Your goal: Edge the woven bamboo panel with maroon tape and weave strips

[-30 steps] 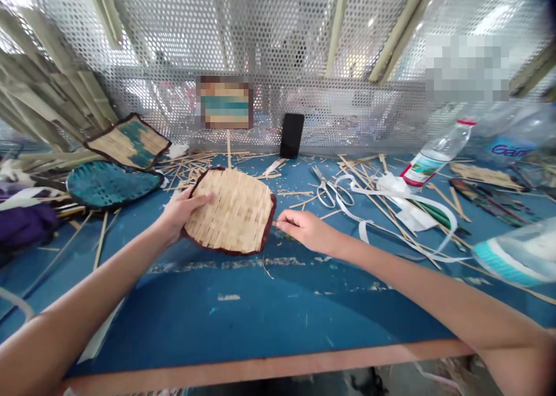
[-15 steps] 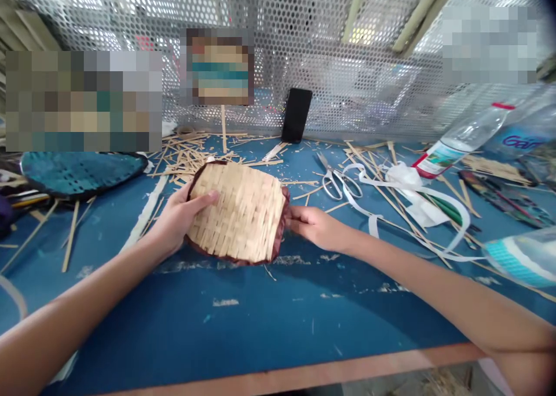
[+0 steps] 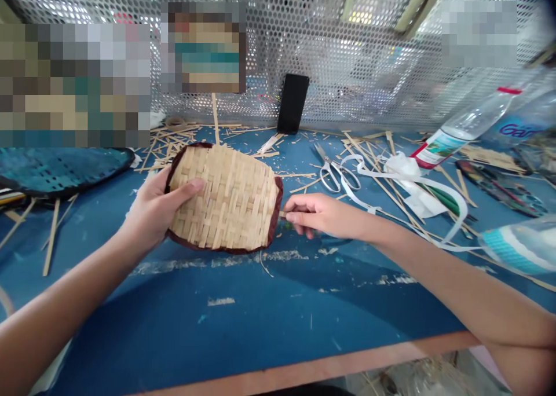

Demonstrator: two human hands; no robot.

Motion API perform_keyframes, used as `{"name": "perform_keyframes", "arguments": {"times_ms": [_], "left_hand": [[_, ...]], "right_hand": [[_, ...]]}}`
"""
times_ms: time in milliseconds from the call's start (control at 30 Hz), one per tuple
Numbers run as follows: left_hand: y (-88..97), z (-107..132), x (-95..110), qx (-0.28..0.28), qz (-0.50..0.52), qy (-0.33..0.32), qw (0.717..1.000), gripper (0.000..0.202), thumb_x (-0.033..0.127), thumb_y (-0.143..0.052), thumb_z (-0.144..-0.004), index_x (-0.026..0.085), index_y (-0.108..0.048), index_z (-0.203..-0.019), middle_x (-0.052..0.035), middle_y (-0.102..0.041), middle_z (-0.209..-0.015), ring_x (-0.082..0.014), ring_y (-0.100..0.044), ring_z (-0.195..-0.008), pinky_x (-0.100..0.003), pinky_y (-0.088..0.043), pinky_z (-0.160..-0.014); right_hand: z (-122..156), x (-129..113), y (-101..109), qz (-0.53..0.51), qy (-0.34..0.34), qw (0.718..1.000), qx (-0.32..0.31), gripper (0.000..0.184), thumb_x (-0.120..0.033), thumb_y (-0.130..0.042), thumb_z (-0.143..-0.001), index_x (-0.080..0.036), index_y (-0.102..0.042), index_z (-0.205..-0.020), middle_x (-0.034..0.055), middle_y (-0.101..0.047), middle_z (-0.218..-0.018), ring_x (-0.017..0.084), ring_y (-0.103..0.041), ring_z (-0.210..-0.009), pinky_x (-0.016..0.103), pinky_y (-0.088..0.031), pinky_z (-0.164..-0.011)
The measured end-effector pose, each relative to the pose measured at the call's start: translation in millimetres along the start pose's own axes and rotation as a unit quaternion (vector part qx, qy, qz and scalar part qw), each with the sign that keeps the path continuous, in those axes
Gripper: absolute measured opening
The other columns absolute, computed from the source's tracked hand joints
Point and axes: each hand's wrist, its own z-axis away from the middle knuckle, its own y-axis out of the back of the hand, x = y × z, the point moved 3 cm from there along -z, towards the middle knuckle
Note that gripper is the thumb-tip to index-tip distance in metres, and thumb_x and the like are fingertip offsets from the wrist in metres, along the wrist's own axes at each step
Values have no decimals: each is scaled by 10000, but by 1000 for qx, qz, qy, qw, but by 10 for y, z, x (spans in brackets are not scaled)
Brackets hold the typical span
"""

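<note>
A woven bamboo fan panel (image 3: 226, 202) with a dark red trim is held above the blue table (image 3: 243, 315). My left hand (image 3: 154, 211) grips its left edge, thumb lying across the weave. My right hand (image 3: 319, 215) is at the panel's right edge, fingers pinched together on a thin stick or the trim there; what it holds is too small to make out.
Scissors (image 3: 334, 173) and a white ribbon (image 3: 417, 196) lie right of the panel. A black phone (image 3: 293, 103) leans on the perforated metal wall. A plastic bottle (image 3: 464, 129) lies at right. A teal woven fan (image 3: 61, 170) rests at left. Bamboo strips litter the back.
The panel has been lifted a little and turned flatter toward me. My right hand moved from beside the edge to pinching at its right rim.
</note>
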Motion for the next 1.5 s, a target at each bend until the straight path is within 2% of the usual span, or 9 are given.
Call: {"name": "perform_keyframes", "arguments": {"times_ms": [67, 200, 300, 567, 733, 933, 1033, 1267, 1500], "left_hand": [[3, 12, -6, 4, -26, -6, 1000, 461, 317, -825, -753, 217, -704, -1186, -67, -762, -1058, -212, -737, -809, -273, -628, -672], [0, 54, -17, 16, -49, -5, 999, 471, 381, -826, -756, 237, -702, -1188, -68, -752, -1084, -234, -738, -833, -329, -645, -706], [-27, 91, 6, 13, -36, -6, 999, 481, 390, -823, -758, 249, -697, -1201, -66, -747, -1087, -251, -740, -851, -368, -654, -714], [-109, 146, 51, 26, -4, -4, 1000, 464, 378, -829, -748, 253, -709, -1178, -48, -754, -1050, -232, -739, -817, -317, -649, -643], [-156, 139, 52, 9, 8, 14, 1000, 489, 344, -842, -730, 205, -702, -1178, -66, -762, -1031, -214, -733, -782, -254, -624, -598], [-87, 122, 187, 28, 16, -46, 998, 464, 284, -850, -724, 175, -715, -1155, -73, -763, -1057, -221, -740, -846, -266, -642, -710], [-58, 92, 173, 27, 18, -39, 999, 472, 275, -845, -728, 169, -712, -1168, -78, -765, -1056, -229, -742, -845, -300, -649, -741], [122, -79, 230, 101, 35, -49, 993, 473, 209, -814, -707, 139, -704, -1162, -85, -772, -998, -238, -738, -794, -354, -662, -735], [209, -158, 251, 93, 33, -47, 994, 454, 201, -799, -700, 150, -696, -1139, -69, -776, -975, -220, -730, -765, -347, -656, -740]], "right_hand": [[9, -5, -10, -5, -10, 1000, -6, 179, -361, -532, -985, -185, -563, -977, -2, -655, -774, 82, -572, -538, 232, -411, -510], [31, -50, -41, 4, -21, 1000, 5, 164, -321, -491, -1003, -182, -574, -973, -64, -550, -607, 47, -416, -400, 223, -310, -425], [60, -102, -46, 15, 0, 1000, 22, 164, -304, -510, -996, -177, -574, -915, -73, -534, -568, 36, -387, -404, 219, -297, -444], [48, -117, -65, -17, 39, 998, 49, 202, -264, -531, -976, -184, -499, -793, -86, -490, -513, 37, -372, -428, 214, -292, -464], [64, -186, -82, -79, 52, 995, -39, 127, -280, -557, -955, -185, -533, -874, -63, -561, -591, 45, -430, -378, 212, -320, -387], [106, -199, 63, -44, -9, 998, -51, 241, -411, -576, -964, -192, -569, -1064, 36, -716, -855, 107, -656, -573, 231, -483, -500], [119, -147, 101, -4, -27, 997, -71, 310, -468, -610, -938, -175, -600, -1038, 72, -726, -921, 143, -690, -691, 261, -516, -588], [88, 31, 463, 21, -6, 1000, -15, 499, -652, -560, -906, -170, -653, -996, 67, -692, -829, 164, -635, -719, 304, -485, -659], [58, 137, 672, -20, 16, 999, 20, 345, -507, -704, -849, -174, -632, -902, 0, -565, -774, 122, -515, -690, 283, -428, -666]]}}
